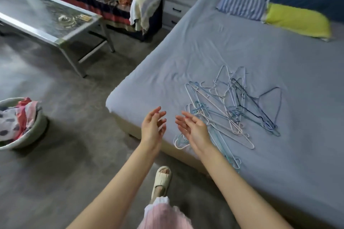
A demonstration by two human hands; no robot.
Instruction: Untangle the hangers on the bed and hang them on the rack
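Note:
A tangled pile of thin wire hangers (230,109), white, light blue and dark blue, lies on the blue-grey bed sheet (214,46) near the bed's front corner. My left hand (153,126) is raised over the bed's corner, palm inward, fingers relaxed and holding nothing. My right hand (193,130) hovers just left of the pile, over its near edge, fingers spread and empty. The two palms face each other. No rack is in view.
A metal-framed glass table (42,15) stands at the left on the grey floor. A basin of clothes (18,121) sits at the far left. A nightstand (176,5) and draped sofa are behind. Striped and yellow pillows (296,18) lie at the bed's head.

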